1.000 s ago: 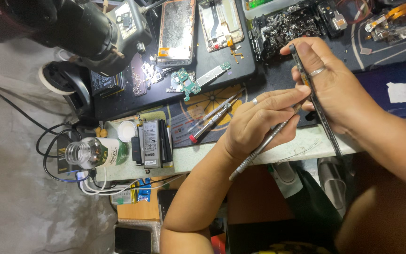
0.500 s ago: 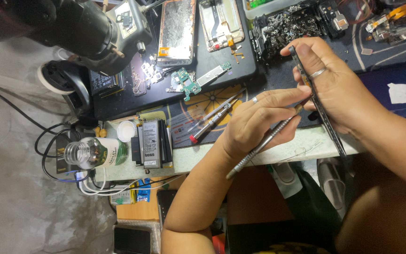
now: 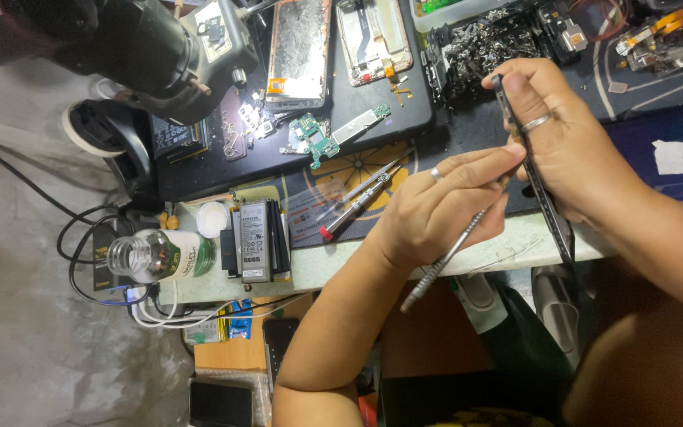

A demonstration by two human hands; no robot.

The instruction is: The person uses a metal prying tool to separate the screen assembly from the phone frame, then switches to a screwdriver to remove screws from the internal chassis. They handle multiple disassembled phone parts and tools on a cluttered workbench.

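Now the thin silver metal tool [image 3: 444, 265] leans a little more than it did a second ago. Its back end has dropped a bit lower, past the edge of the white table [image 3: 333, 265]. Its tip has stayed by the side of the flat dark phone [image 3: 553, 217]. So the poking at that edge goes on in the same spot, and nothing has come loose that I can see.

The left hand [image 3: 436, 213] pinches the tool tight between thumb and fingers. The right hand [image 3: 567, 142] is wrapped around the phone and holds it up on its thin side, above the dark work mat [image 3: 468, 134]. Both hands are almost where they were half a second ago.

Nothing else has moved. Two thin tools with a red tip [image 3: 357, 198] lie on the mat, just left of the left hand. A small green circuit board [image 3: 318, 142] lies further up. A grey phone battery [image 3: 253, 241] and a clear bottle with a green label [image 3: 156, 257] sit well apart to the left, under the big black microscope [image 3: 144, 47].
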